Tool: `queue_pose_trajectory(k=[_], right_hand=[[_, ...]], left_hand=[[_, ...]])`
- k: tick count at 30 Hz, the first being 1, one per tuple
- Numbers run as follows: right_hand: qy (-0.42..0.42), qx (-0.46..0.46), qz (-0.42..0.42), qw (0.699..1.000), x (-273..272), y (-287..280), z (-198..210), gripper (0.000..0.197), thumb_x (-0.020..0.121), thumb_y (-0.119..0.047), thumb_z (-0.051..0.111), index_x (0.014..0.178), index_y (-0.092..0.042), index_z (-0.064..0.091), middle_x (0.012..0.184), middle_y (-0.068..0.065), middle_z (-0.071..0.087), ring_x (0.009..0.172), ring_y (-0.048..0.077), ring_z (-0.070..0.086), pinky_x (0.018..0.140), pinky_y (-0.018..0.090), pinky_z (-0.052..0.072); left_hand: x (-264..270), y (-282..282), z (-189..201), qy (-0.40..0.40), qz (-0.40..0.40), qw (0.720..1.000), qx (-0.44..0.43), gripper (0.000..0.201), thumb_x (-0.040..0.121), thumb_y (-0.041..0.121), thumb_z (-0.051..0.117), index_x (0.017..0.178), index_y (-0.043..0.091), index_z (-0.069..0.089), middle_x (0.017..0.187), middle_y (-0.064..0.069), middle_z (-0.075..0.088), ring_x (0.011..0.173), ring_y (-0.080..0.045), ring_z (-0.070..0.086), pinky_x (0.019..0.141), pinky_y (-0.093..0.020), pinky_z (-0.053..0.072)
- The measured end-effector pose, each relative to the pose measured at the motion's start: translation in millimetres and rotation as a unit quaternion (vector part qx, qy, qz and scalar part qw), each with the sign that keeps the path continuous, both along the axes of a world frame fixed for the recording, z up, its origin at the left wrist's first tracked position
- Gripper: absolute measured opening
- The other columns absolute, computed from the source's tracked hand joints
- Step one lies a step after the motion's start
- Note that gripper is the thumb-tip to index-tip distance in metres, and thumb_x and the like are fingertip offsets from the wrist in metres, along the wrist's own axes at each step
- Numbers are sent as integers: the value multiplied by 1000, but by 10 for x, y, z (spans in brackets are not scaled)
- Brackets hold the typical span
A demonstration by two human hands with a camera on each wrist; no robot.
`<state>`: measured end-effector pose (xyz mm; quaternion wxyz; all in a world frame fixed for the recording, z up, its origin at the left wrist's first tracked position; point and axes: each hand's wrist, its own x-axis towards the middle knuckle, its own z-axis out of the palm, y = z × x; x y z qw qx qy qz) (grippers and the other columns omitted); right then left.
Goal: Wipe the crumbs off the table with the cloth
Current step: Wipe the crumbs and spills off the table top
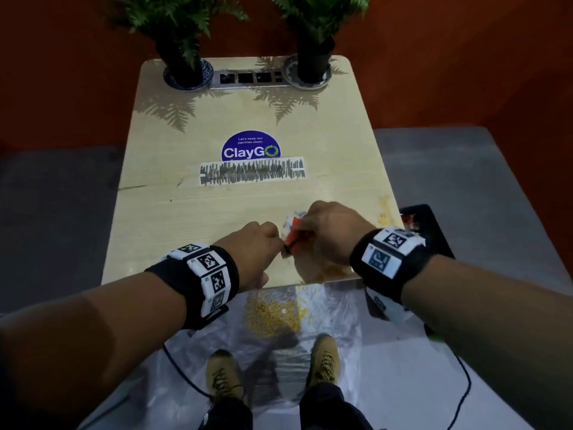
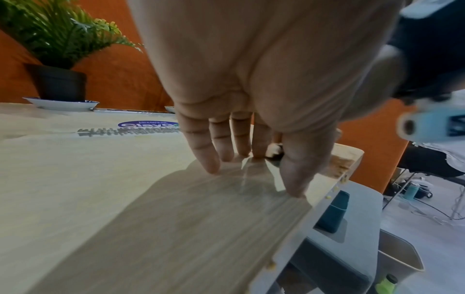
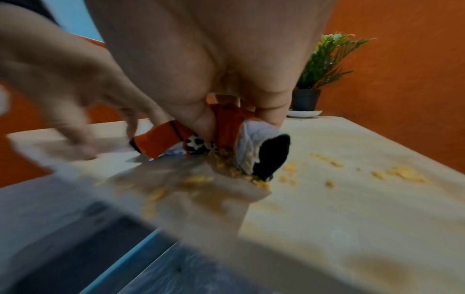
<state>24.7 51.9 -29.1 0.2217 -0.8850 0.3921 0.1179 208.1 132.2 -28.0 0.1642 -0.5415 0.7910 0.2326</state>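
Observation:
On the pale wooden table (image 1: pixel 217 206), my right hand (image 1: pixel 313 228) grips a bunched orange, white and black cloth (image 1: pixel 293 234) near the front edge. The cloth (image 3: pixel 251 139) is pressed onto yellow crumbs (image 3: pixel 226 159). More crumbs (image 3: pixel 402 175) lie to its right, and some sit by the table's right edge (image 1: pixel 384 212). My left hand (image 1: pixel 269 240) is just left of the cloth. Its straight fingers (image 2: pixel 208 159) touch the tabletop with their tips and hold nothing. The right palm hides the top of the cloth.
Two potted ferns (image 1: pixel 183 41) (image 1: pixel 313 35) on saucers flank a socket strip (image 1: pixel 248 78) at the far edge. A ClayGo sticker (image 1: pixel 251 148) marks the middle. Below the front edge a clear plastic sheet (image 1: pixel 356 367) carries fallen crumbs (image 1: pixel 273 311). A dark box (image 1: pixel 431 234) sits on the grey bench to the right.

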Motion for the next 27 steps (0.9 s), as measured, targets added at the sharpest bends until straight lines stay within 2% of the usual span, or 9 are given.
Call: queue_pose_trajectory(k=[2,6,9,13,16,19,24,26,27], right_hand=[[-5,-5,11,1000,-91,362,43,32,75,-45,69,106,-40,72,98,3,65,85,26,61,73,36,56],[-9,13,26,1000,-311,775,40,48,80,4,61,107,-34,74,110,2,62,94,27,55,75,36,50],[-5,66,35,997,-323,734,210,44,77,0,58,102,-31,76,106,1,66,94,26,60,78,39,54],[-67,49,-93,992,-284,156,483,40,71,-37,52,100,-28,78,102,0,71,92,24,65,83,35,54],[-42,-13,-118,992,-298,-429,429,31,80,-16,60,105,-25,77,111,8,71,103,31,65,90,39,53],[25,2,-128,991,-369,-680,247,24,83,-17,65,101,-28,77,104,2,71,97,27,66,88,37,54],[-1,3,-76,997,-580,-63,71,31,67,-50,56,88,-37,76,96,-8,69,88,19,65,83,32,56],[0,8,-55,998,-713,282,25,17,72,-35,72,89,-39,74,100,-10,62,92,15,57,81,32,54],[-6,12,-47,999,-767,426,14,27,75,-18,74,89,-41,73,101,-13,59,93,13,55,79,33,54]], left_hand=[[8,-31,-4,-1,-5,1000,-4,51,69,27,75,114,18,54,124,-3,46,104,-27,47,82,-42,48],[22,-105,-49,7,-11,1000,-6,47,71,28,74,112,18,55,123,-2,45,104,-27,46,81,-44,49],[-21,-191,-56,15,-21,1000,-9,48,75,28,72,118,20,53,127,-2,44,107,-28,44,83,-42,47],[-116,-284,7,18,-31,999,-19,48,75,30,73,119,19,54,127,-3,45,108,-29,45,84,-41,46],[-184,-335,16,18,-36,999,-17,49,74,25,72,119,19,56,127,-4,46,107,-30,46,85,-42,47],[-248,-372,15,10,-35,999,-12,46,76,24,70,120,20,55,130,-3,44,109,-30,45,86,-43,47],[-334,-363,-14,21,-37,999,-20,44,75,23,68,117,20,55,128,-2,46,108,-28,45,80,-37,44],[-383,-348,-25,24,-42,999,-22,42,76,24,68,116,22,56,126,-1,46,107,-26,44,78,-35,42],[-414,-344,-31,29,-42,998,-21,41,76,25,68,115,22,56,125,0,46,107,-26,44,80,-35,43]])
